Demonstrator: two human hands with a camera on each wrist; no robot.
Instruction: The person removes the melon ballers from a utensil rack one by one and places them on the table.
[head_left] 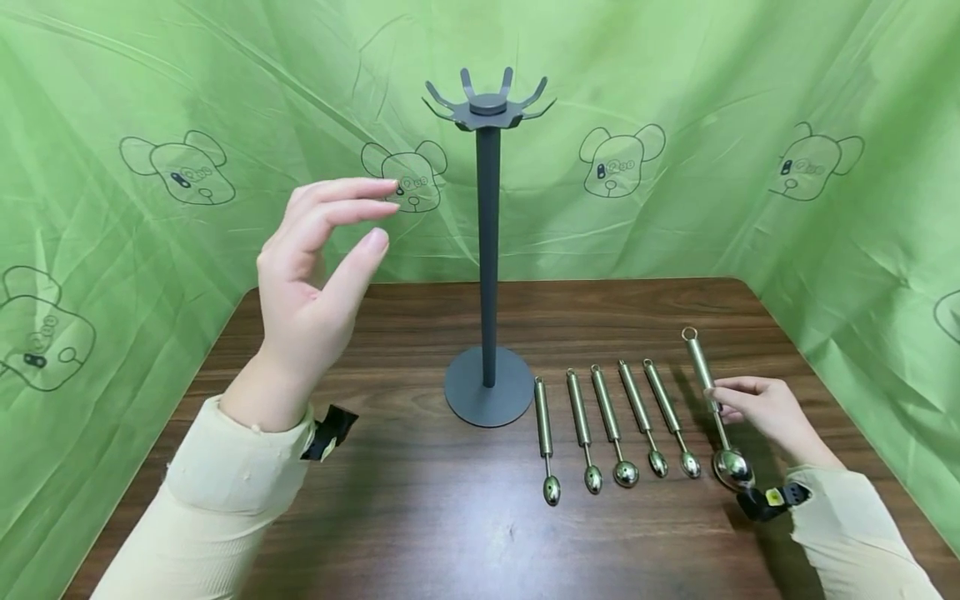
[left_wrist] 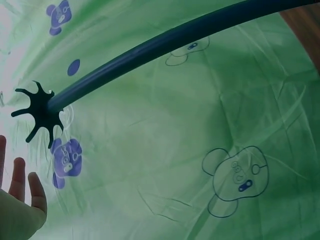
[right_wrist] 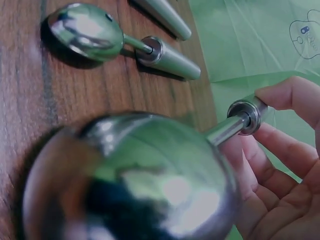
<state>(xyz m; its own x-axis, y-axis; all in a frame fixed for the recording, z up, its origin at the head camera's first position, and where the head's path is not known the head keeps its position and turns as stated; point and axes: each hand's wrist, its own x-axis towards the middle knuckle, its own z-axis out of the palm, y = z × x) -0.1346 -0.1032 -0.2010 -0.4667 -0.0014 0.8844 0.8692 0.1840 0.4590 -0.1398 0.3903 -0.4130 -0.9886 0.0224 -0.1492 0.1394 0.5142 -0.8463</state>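
My right hand (head_left: 772, 412) pinches the handle of a large steel melon baller (head_left: 732, 468) at the right end of a row. Its ringed handle is tilted up, and its rounded bowl faces upward, close to the table; whether it touches cannot be told. In the right wrist view, thumb and fingers (right_wrist: 295, 102) grip the handle just behind its collar. My left hand (head_left: 318, 267) is raised in the air left of a dark grey stand (head_left: 488, 250), fingers bent loosely and holding nothing. The stand's top carries several upturned hooks.
Several smaller melon ballers (head_left: 603, 408) lie side by side on the brown wooden table (head_left: 390, 517), between the stand's round base (head_left: 468, 400) and my right hand. Green cloth (head_left: 300, 75) with printed bear heads surrounds the table's back and sides.
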